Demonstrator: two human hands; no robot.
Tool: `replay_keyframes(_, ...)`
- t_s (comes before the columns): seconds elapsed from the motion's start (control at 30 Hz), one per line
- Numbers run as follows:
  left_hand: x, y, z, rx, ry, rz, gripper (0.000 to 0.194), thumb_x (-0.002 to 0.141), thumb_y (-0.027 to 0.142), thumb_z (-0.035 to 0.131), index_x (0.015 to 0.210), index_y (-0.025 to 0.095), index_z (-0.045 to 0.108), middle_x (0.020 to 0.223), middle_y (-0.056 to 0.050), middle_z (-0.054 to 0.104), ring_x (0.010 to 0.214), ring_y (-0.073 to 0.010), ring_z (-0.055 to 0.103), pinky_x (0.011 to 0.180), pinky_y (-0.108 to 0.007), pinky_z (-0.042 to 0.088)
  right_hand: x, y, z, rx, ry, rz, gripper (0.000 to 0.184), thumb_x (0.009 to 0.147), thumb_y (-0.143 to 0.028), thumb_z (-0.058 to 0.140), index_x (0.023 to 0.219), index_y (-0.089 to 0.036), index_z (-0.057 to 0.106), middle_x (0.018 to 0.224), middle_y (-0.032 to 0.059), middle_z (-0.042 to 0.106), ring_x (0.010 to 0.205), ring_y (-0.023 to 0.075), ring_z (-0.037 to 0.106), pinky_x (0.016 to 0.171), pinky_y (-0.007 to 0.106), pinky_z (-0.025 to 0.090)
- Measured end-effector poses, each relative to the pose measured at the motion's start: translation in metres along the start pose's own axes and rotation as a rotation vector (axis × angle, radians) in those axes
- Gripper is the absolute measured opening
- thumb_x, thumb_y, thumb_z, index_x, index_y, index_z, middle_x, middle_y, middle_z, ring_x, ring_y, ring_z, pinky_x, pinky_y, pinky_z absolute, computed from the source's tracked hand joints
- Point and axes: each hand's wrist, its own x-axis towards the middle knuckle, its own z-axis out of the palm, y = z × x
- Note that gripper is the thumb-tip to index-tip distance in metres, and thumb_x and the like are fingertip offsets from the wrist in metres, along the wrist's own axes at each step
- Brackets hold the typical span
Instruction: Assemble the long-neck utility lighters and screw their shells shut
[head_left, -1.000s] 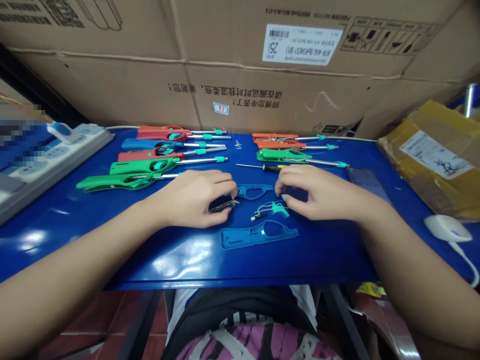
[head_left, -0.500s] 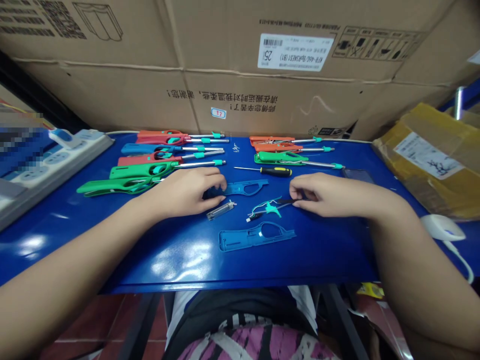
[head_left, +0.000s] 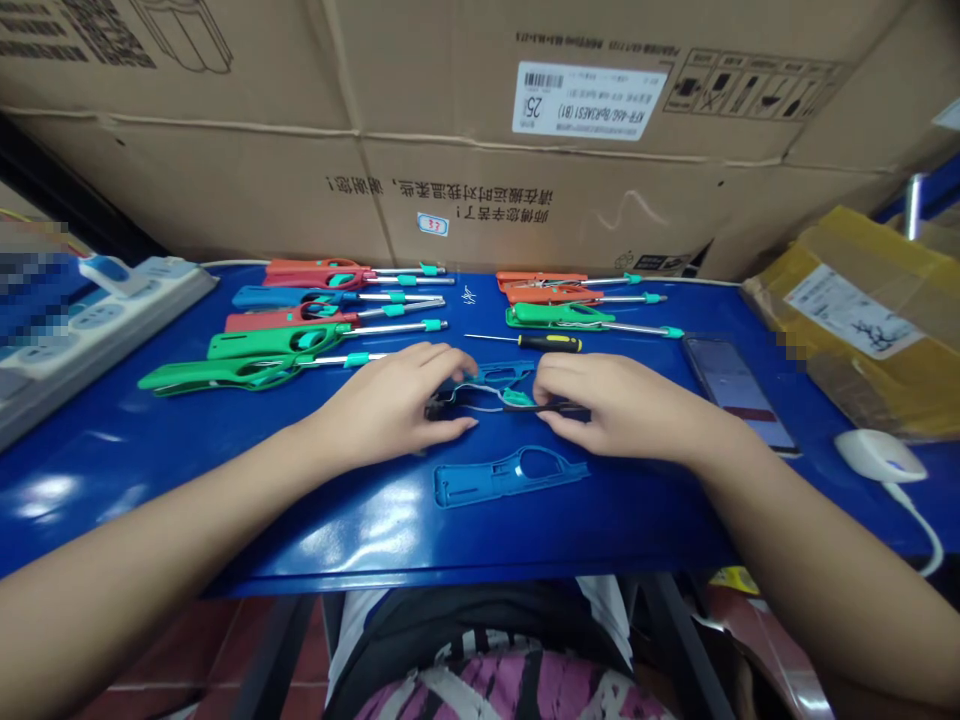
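I find the left end of the far blue shell (head_left: 506, 374) covered by the left hand (head_left: 411, 405), and whatever lies beneath those fingers is hard to make out. Compared with the earlier frame, the wired assembly (head_left: 517, 398) sits further left, over that shell; the phone (head_left: 739, 385) screen is lit. My right hand (head_left: 619, 405) pinches the assembly's dark strip; my left is half curled, grip undeterminable. The near blue shell (head_left: 486, 482) rests on the tabletop (head_left: 637, 525).
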Motion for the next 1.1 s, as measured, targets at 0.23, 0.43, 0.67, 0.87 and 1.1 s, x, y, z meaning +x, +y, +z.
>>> replay_keyframes(0.23,0.002,-0.007,0.002,-0.029,-0.035,0.086,0.023,0.095,0.029,0.057,0.115,0.02,0.063,0.106,-0.006,0.068,0.099,-0.0222,0.065,0.084,-0.034,0.052,-0.005,0.003,-0.002,0.069,-0.091,0.041,0.016,0.093,-0.036,0.063,0.1,-0.022,0.06,0.099,0.0034,0.063,0.079,0.0168,0.056,0.065,0.028,0.038)
replay_keyframes(0.43,0.001,-0.006,0.0,-0.018,-0.044,0.192,0.019,0.096,0.029,0.057,0.11,0.021,0.068,0.106,-0.006,0.068,0.097,-0.0215,0.064,0.085,-0.034,0.051,-0.016,0.019,-0.01,0.151,-0.203,0.164,0.012,0.087,-0.03,0.066,0.095,-0.022,0.063,0.093,0.0032,0.066,0.074,0.0164,0.056,0.063,0.028,0.04)
replay_keyframes(0.67,0.0,-0.006,-0.001,0.015,-0.004,0.291,0.02,0.101,0.024,0.05,0.102,0.02,0.07,0.097,-0.006,0.071,0.089,-0.0189,0.065,0.08,-0.032,0.051,-0.013,0.013,-0.012,0.163,-0.214,0.146,0.004,0.084,-0.019,0.06,0.087,-0.021,0.063,0.088,0.0018,0.067,0.07,0.0143,0.055,0.062,0.027,0.04)
replay_keyframes(0.87,-0.001,-0.001,-0.008,-0.032,0.031,0.305,0.022,0.098,0.031,0.057,0.108,0.019,0.071,0.098,-0.007,0.073,0.089,-0.0208,0.066,0.081,-0.033,0.053,-0.012,0.009,-0.015,0.145,-0.127,0.104,0.008,0.08,-0.017,0.061,0.087,-0.021,0.063,0.088,0.0016,0.067,0.072,0.0148,0.055,0.063,0.027,0.038)
replay_keyframes(1.1,0.001,-0.002,-0.005,-0.081,-0.007,0.367,0.027,0.102,0.025,0.05,0.116,0.018,0.072,0.102,-0.008,0.075,0.091,-0.0201,0.064,0.082,-0.033,0.052,-0.007,0.007,-0.009,0.123,-0.046,0.044,0.009,0.079,-0.014,0.059,0.086,-0.02,0.059,0.084,0.0003,0.062,0.072,0.0138,0.052,0.065,0.026,0.036)
